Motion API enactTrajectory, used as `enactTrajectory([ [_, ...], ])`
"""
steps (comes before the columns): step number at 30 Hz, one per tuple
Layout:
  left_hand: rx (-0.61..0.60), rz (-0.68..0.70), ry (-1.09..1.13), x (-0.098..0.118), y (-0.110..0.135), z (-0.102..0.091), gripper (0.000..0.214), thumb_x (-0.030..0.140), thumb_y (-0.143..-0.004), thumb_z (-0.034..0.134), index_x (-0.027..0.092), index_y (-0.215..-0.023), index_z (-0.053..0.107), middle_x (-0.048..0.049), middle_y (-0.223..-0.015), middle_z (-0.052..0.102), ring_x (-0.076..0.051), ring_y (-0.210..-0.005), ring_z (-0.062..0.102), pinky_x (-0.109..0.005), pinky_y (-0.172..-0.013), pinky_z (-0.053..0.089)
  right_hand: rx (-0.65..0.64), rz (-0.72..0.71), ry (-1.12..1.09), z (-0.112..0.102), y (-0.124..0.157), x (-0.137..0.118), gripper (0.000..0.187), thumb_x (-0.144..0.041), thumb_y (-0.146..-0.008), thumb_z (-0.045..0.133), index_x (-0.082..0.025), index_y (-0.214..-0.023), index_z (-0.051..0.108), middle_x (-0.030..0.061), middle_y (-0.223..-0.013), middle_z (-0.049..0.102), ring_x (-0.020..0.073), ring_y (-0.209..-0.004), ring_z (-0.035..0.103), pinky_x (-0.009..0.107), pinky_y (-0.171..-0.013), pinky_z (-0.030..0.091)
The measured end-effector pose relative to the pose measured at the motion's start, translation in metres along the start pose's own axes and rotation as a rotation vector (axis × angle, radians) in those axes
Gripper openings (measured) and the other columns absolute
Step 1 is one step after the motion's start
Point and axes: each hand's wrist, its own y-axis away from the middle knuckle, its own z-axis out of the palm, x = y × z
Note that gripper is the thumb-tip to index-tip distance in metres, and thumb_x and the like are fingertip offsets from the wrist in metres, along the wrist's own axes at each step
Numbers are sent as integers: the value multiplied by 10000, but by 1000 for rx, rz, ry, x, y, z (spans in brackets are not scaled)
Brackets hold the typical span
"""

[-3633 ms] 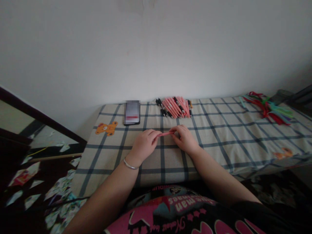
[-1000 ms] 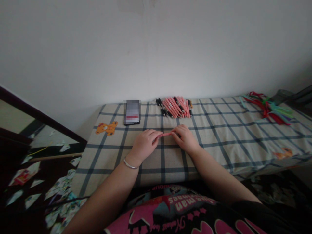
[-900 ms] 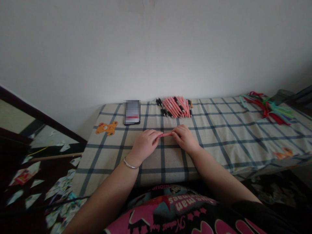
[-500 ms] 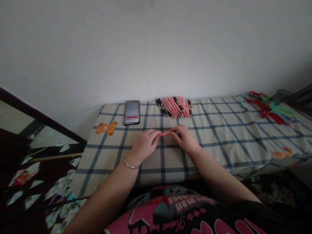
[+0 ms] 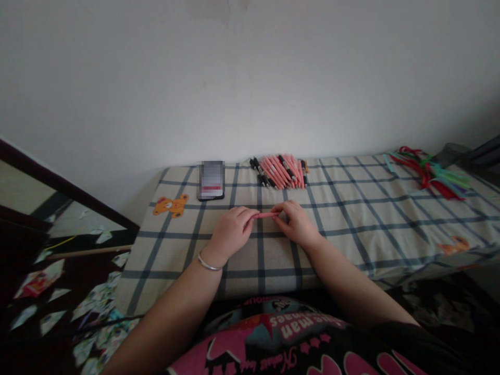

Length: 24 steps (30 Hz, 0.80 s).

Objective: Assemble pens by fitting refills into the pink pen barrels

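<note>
Both hands hold one slim pink stick (image 5: 266, 214), pen-like in shape, level above the checked cloth. My left hand (image 5: 234, 227), with a silver bangle (image 5: 209, 263) on its wrist, pinches the stick's left end. At its right end, the fingertips of my right hand (image 5: 296, 223) are closed on it. Fingers cover both ends, so their details are hidden. Just beyond the hands lies a pile of pink and black pens (image 5: 279, 172).
A phone-like device (image 5: 211, 181) with a blurred screen lies at the back left. Colourful strips (image 5: 433, 174) are heaped at the far right. The wall (image 5: 250, 83) rises behind the cloth-covered table (image 5: 344, 208). Paper scraps (image 5: 97, 307) litter the lower left.
The right fingertips have shifted very slightly around the stick's right end. The left hand and the pile look unchanged.
</note>
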Motion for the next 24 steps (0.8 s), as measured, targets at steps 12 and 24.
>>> enactTrajectory([
  [12,8,15,-33,-1,0,1,245,129,-854,502,187,-1063,614,-67,-962,650,-190,-906,599,-369,-819,499,-40,31,25,0,0,0,78,-223,-856,523,-200,-899,584,63,-846,633,216,-839,558,364,-757,461],
  [24,-25,21,-62,0,0,1,232,156,-875,497,194,-1071,616,-57,-977,650,-193,-904,589,-363,-814,488,-76,41,76,1,0,1,170,-280,-912,464,-195,-818,578,52,-766,604,203,-777,535,334,-715,437],
])
